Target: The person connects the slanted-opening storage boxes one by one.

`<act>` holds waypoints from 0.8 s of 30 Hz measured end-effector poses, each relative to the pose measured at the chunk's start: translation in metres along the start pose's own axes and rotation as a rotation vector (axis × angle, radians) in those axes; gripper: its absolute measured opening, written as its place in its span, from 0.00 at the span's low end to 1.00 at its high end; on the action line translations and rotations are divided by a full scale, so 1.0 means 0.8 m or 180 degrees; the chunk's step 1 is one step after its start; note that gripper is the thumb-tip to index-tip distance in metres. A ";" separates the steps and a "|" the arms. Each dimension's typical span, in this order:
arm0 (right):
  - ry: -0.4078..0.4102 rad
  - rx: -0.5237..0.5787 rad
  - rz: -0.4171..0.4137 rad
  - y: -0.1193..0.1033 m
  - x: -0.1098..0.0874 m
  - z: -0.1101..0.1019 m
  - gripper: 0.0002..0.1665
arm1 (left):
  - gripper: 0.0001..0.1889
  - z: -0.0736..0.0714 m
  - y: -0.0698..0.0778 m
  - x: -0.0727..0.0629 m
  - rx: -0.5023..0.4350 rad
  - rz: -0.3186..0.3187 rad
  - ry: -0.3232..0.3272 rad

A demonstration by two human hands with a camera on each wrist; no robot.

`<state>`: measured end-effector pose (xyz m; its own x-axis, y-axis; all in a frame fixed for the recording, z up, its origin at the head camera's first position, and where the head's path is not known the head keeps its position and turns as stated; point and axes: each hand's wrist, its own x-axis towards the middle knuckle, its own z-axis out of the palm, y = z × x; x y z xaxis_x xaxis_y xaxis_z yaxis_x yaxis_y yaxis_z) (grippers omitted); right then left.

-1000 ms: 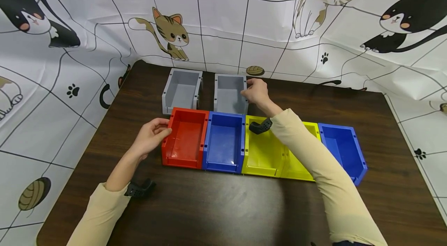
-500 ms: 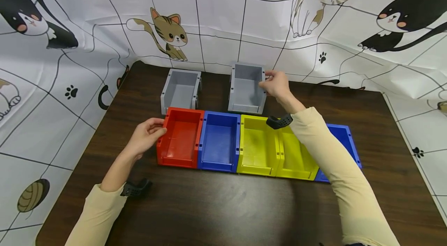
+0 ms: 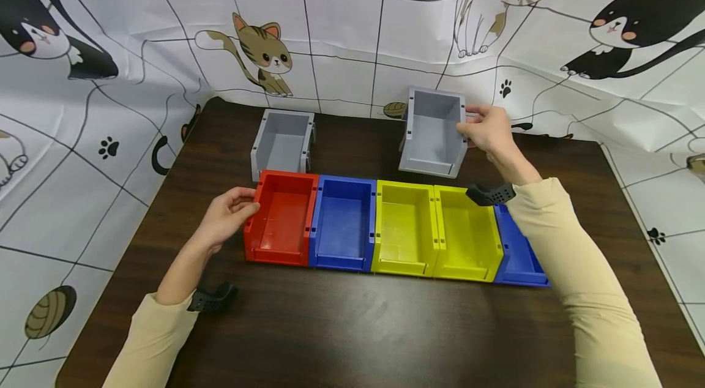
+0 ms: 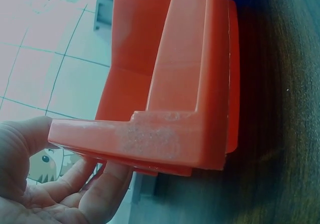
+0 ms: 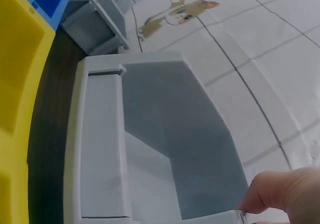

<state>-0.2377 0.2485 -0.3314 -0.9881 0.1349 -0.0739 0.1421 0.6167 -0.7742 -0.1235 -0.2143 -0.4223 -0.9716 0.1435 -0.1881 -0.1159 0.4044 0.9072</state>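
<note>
Head: upper right, the right hand (image 3: 490,129) pinches a gray bin (image 3: 435,131), seemingly the carrying step; setting down likely calls for a level hold. Left wrist: the left hand (image 4: 50,204) pinches the red bin (image 4: 150,139). Right wrist: thumb presses the gray bin, lower right.

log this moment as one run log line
left hand: pinches red bin | right hand: holds gray bin | other gray bin: beyond red bin
</note>
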 end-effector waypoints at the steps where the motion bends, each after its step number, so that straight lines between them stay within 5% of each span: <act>1: 0.0011 -0.0031 0.0005 0.003 -0.003 -0.007 0.31 | 0.21 0.000 0.000 0.001 0.0008 -0.0002 0.0000; 24: 0.0210 -0.0272 0.0200 0.083 -0.079 -0.141 0.32 | 0.23 -0.019 -0.005 -0.001 0.0160 -0.0169 0.0229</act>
<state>-0.1596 0.3684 -0.3077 -0.9714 0.2245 -0.0768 0.2109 0.6689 -0.7128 -0.1255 -0.2293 -0.4201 -0.9768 0.0562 -0.2064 -0.1590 0.4548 0.8763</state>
